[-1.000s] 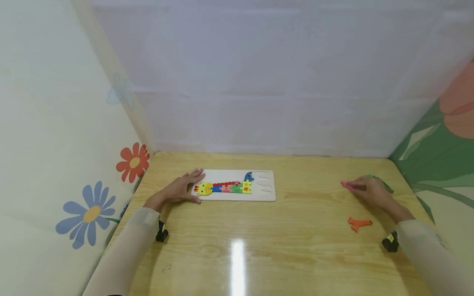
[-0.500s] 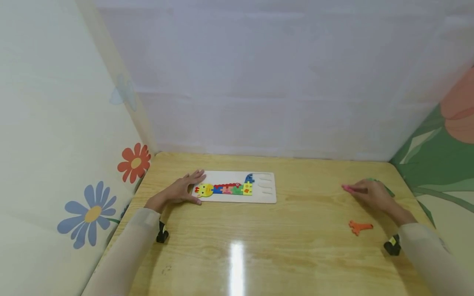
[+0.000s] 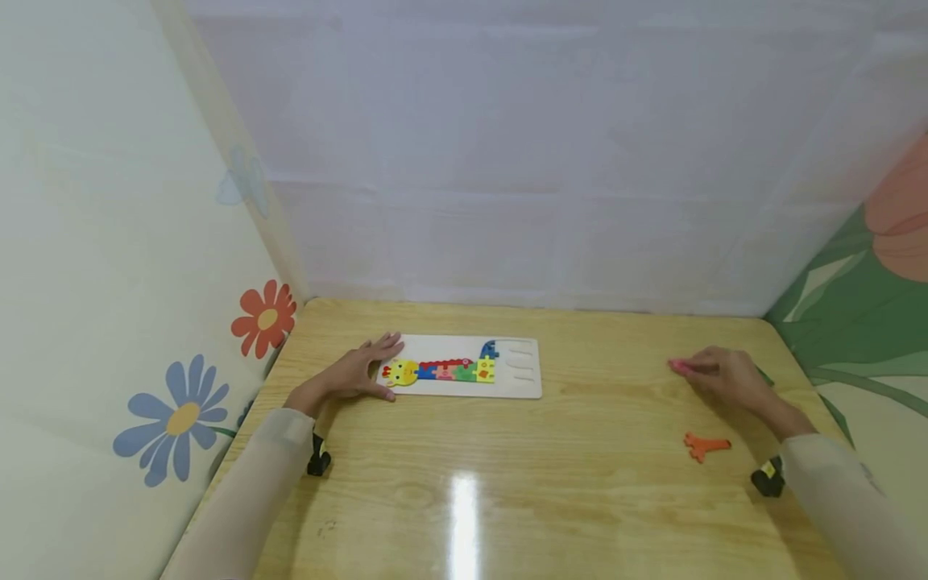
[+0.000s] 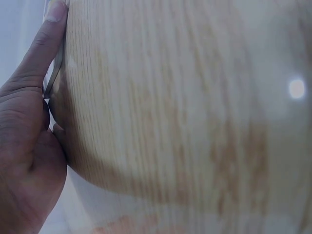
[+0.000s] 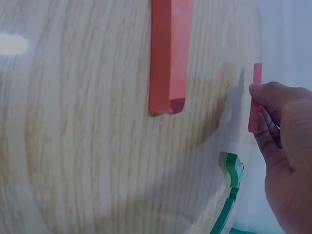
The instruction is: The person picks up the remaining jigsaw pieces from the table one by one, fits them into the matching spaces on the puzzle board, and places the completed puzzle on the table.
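A white puzzle board [image 3: 428, 388] lies flat on the table, with a yellow giraffe head, several coloured neck and body pieces and bare leg outlines. My left hand [image 3: 354, 370] holds the board's left end between thumb and fingers; in the left wrist view the thumb [image 4: 41, 48] lies along the board's edge. At the right, my right hand [image 3: 732, 379] pinches a pink puzzle piece [image 5: 256, 100], raised off the table. Beneath that hand is a green puzzle piece [image 5: 233, 180], mostly hidden in the head view. An orange puzzle piece [image 3: 706, 445] lies nearer me.
The wooden table [image 3: 580, 499] meets a pale cloth wall [image 3: 551, 201] at the back. Flower-printed walls stand at the left and right sides. A strip of light reflects off the tabletop in front.
The right hand has shifted very slightly, covering more of the green piece, and still pinches the pink piece. The left hand and the board stay in place; the view has tilted a little.
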### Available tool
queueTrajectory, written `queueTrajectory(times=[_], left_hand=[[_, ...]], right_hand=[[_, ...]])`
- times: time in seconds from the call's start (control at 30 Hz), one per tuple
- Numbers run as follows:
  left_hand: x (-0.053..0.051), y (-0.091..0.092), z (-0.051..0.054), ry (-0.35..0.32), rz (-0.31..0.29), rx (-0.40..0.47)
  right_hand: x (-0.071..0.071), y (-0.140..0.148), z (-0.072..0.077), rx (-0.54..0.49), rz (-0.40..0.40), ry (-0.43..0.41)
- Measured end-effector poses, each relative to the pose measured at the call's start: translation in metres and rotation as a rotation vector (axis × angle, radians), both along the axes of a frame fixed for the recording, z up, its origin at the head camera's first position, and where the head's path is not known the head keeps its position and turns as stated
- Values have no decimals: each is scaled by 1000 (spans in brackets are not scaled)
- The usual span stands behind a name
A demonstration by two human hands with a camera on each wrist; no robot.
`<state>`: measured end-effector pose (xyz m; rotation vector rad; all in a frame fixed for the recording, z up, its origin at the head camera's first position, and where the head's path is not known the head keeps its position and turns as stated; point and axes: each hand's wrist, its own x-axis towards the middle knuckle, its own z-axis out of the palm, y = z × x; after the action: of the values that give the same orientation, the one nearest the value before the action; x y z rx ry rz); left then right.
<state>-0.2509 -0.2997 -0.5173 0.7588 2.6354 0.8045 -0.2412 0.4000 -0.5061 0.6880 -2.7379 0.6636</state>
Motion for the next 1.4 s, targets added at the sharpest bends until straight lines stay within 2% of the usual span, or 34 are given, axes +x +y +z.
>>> queueTrajectory(times=[0.3, 0.63, 0.87, 1.0, 1.2, 1.4], left_hand=[[-1, 0, 0, 19, -11, 5], [-1, -1, -1, 15, -10, 3], [-3, -2, -1, 12, -10, -4], [-3, -2, -2, 9, -15, 5], [-3, -1, -2, -3, -6, -7], [-3, -1, -2, -12, -2, -4]], right_hand=[[-3, -9, 6, -5, 24, 40], [-5, -19, 12, -41, 4, -35], [-6, -28, 18, -23, 11, -79], [-5, -35, 21, -22, 31, -60], [-6, -42, 18, -25, 84, 36], [-6, -49, 17, -32, 75, 25]])
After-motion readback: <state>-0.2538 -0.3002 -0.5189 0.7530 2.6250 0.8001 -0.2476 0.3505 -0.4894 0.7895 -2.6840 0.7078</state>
